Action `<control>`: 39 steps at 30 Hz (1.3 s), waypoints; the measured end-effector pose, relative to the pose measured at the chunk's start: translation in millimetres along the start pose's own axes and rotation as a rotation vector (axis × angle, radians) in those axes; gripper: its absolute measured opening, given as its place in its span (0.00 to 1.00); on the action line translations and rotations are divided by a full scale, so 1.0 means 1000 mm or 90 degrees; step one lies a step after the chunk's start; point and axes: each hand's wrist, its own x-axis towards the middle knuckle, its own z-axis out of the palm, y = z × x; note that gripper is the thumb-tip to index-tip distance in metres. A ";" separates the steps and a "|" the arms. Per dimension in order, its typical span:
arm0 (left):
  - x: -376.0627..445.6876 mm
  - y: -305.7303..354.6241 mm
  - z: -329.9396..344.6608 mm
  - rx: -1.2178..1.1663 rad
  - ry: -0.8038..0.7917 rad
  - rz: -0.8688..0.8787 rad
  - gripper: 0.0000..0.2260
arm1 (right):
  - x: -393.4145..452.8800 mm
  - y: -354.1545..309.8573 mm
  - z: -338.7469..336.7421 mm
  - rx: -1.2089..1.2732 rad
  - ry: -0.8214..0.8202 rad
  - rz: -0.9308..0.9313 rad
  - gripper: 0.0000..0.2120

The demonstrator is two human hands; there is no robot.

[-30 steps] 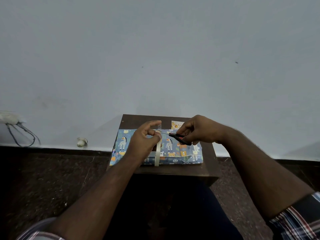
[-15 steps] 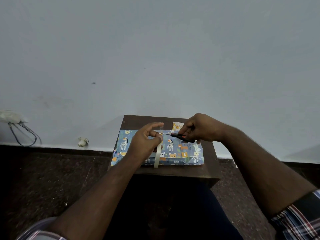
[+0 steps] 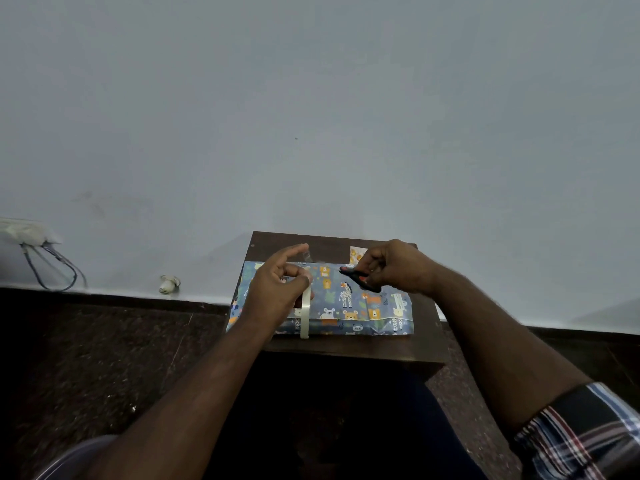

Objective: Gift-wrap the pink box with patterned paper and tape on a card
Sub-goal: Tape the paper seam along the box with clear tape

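The box wrapped in blue animal-patterned paper lies on a small dark wooden table. Above its left half, my left hand grips a roll of clear tape, which hangs edge-on, and a short clear strip sticks up from its raised forefinger. Over the box's right half, my right hand is closed on black-and-red scissors, whose tips point left toward the tape. A small yellow patterned card lies on the table behind the box, partly hidden by my right hand.
The table stands against a plain grey wall. On the left, a wall socket with dangling cables and a small white fitting sit low by the dark skirting. Dark speckled floor surrounds the table.
The scissors have drawn back to the right, away from the tape. A short strip now stands free on my left forefinger. The left hand shifted slightly left.
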 end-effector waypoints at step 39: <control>-0.008 0.000 -0.001 0.038 0.000 -0.038 0.31 | 0.002 -0.061 0.067 0.103 0.172 -0.146 0.11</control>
